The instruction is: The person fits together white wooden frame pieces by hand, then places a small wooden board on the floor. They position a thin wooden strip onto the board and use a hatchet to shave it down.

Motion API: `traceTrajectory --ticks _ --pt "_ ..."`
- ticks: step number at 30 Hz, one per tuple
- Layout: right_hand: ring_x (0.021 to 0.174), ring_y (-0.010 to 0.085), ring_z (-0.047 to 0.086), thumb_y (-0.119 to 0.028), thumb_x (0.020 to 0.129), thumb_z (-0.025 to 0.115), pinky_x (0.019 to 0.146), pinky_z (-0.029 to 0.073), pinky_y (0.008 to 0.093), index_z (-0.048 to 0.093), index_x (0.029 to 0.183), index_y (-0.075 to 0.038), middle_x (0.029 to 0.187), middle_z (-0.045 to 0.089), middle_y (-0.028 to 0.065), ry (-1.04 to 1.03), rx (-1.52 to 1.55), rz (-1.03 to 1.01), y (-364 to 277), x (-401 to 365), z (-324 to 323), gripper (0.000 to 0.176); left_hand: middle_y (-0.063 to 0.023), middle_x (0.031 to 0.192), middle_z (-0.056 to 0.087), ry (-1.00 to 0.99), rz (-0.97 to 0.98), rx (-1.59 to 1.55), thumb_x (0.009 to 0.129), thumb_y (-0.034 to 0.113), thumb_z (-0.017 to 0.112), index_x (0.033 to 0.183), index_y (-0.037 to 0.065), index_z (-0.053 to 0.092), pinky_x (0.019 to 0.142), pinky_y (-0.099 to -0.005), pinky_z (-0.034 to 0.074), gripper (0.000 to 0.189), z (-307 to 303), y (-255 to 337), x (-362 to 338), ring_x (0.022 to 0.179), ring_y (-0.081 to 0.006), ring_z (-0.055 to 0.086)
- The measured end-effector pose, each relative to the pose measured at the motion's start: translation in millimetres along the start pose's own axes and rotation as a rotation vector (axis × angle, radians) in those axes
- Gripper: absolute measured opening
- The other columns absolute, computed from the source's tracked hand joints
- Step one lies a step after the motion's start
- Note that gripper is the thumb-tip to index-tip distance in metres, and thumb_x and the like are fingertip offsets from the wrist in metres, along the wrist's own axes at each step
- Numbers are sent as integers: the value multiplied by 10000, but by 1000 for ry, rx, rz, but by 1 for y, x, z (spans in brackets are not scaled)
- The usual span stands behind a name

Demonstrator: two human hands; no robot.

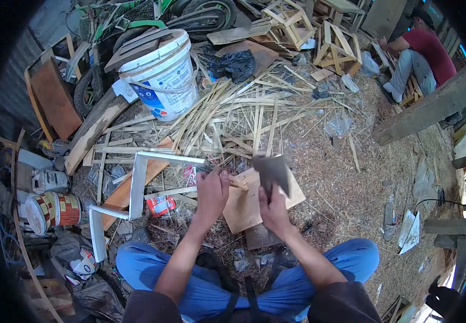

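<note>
My right hand (275,212) is closed round a broad, dark cleaver-like blade (274,173), raised over a square wooden board (244,207) and blurred at its top. My left hand (213,195) is closed on a short wooden piece (238,183), whose end points right over the board toward the blade. A white-painted, step-shaped wooden frame (137,185) lies left of that hand, its upper arm ending close to the fingers. Under the board's near edge, a darker block (261,237) shows between my knees.
A white bucket (163,81) stands at the far left among bamboo strips (217,110) and wood. Left of me are a woven-pattern tub (54,211) and a red packet (161,205). Stool-like wooden frames (338,48) are at the back; another person (427,51) sits far right beside a beam (429,102).
</note>
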State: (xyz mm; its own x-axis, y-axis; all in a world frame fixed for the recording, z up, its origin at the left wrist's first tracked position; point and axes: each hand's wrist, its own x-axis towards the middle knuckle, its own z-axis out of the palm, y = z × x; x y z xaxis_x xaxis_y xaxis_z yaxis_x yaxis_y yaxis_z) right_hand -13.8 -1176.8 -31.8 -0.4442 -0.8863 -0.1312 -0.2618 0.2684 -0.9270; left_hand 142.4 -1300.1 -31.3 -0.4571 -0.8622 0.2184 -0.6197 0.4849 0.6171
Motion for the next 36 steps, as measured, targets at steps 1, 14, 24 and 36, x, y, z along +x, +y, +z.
traceTrajectory --ticks 1,14,24,36 --pt "978 480 648 -259 1050 537 855 507 518 491 1348 48 1052 647 322 -21 -185 -106 34 1 6 431 -187 891 680 0 8 -5 1050 209 436 1007 3 637 886 -494 389 291 -1 1 1 843 -390 600" --pt "958 493 671 -269 1078 503 806 502 518 473 1377 48 975 673 324 -86 22 183 -57 11 -16 437 -204 887 653 -12 81 -47 1053 239 424 974 5 616 910 -502 373 312 4 10 -4 852 -403 590" --pt "1181 502 568 -254 1043 526 1007 456 521 488 1415 10 1255 597 327 -293 -300 163 24 -10 2 457 -148 873 649 -29 47 -218 1041 208 437 1021 31 634 985 -484 363 266 -4 3 -21 901 -358 610" --pt "1060 538 615 -239 1050 513 888 504 542 532 1310 71 1085 655 348 -13 -227 -102 42 -29 24 405 -177 1029 693 -60 76 -271 1012 182 485 1073 9 649 1046 -475 378 246 -7 -3 -22 1002 -364 620"
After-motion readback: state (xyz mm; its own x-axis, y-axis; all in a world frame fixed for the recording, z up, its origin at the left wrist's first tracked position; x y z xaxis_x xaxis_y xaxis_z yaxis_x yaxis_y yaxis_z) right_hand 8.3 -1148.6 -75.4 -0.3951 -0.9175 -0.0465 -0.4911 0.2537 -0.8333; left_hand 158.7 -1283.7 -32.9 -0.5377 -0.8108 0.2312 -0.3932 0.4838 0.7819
